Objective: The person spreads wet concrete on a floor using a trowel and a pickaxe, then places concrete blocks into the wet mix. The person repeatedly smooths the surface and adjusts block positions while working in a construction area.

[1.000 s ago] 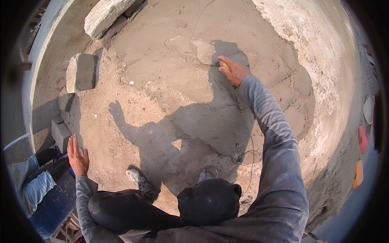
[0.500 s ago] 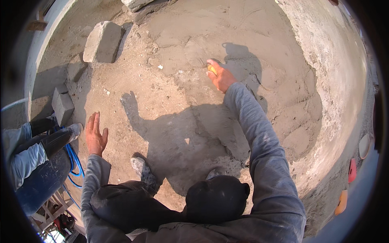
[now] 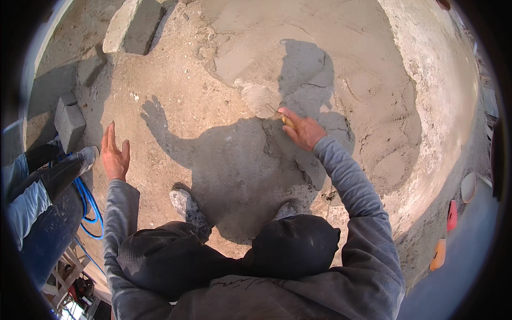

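Observation:
A trowel with a yellowish handle (image 3: pixel 288 122) is gripped in my right hand (image 3: pixel 306 131), its pale blade lying low over the edge of the wet mortar (image 3: pixel 373 101). That grey layer spreads across the floor ahead and to the right, with ridges and a ragged left border. My left hand (image 3: pixel 115 160) hangs over the dry, sandy floor (image 3: pixel 165 101), fingers stretched out and holding nothing. Shadows of my head, body and left hand fall across both the floor and the mortar.
A large block (image 3: pixel 133 26) lies at the far left, with smaller grey blocks (image 3: pixel 70 124) nearer. Another person's boots (image 3: pixel 69 169) and a blue hose (image 3: pixel 92 210) are at left. A curved plastered wall (image 3: pixel 442 90) bounds the right; pink and orange pieces (image 3: pixel 438 254) lie beyond.
My right hand has drawn the trowel back toward me and slightly right. A smoothed patch shows around the blade. The whole view has shifted a little; my left hand stays open.

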A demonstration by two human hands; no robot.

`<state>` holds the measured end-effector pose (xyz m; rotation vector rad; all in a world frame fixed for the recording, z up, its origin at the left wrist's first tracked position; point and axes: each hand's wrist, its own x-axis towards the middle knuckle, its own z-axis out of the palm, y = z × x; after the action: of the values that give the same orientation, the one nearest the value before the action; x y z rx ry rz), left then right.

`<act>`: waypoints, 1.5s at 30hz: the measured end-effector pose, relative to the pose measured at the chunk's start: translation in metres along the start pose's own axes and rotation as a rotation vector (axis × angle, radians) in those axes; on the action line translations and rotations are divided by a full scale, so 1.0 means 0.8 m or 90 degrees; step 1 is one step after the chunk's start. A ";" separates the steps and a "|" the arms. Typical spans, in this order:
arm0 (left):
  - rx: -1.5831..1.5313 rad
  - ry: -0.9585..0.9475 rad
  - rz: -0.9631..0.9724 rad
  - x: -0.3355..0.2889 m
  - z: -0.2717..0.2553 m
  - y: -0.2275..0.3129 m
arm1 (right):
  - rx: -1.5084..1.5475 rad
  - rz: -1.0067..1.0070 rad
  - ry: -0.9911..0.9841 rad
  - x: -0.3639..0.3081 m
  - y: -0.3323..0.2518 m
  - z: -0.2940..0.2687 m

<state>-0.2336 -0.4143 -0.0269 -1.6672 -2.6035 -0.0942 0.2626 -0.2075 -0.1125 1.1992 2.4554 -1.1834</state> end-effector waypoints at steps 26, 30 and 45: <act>-0.132 0.154 -0.072 -0.012 0.009 -0.057 | -0.258 -0.012 -0.050 0.161 -0.104 -0.043; -0.073 0.128 -0.098 -0.043 0.016 -0.115 | -0.286 0.130 -0.125 0.034 -0.050 -0.058; -0.082 0.128 0.207 0.109 0.034 0.013 | -0.055 0.579 0.277 -0.443 0.039 0.253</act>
<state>-0.2606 -0.3289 -0.0474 -1.9838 -2.1952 -0.4000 0.4836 -0.5523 -0.1067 2.3442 1.7180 -0.5736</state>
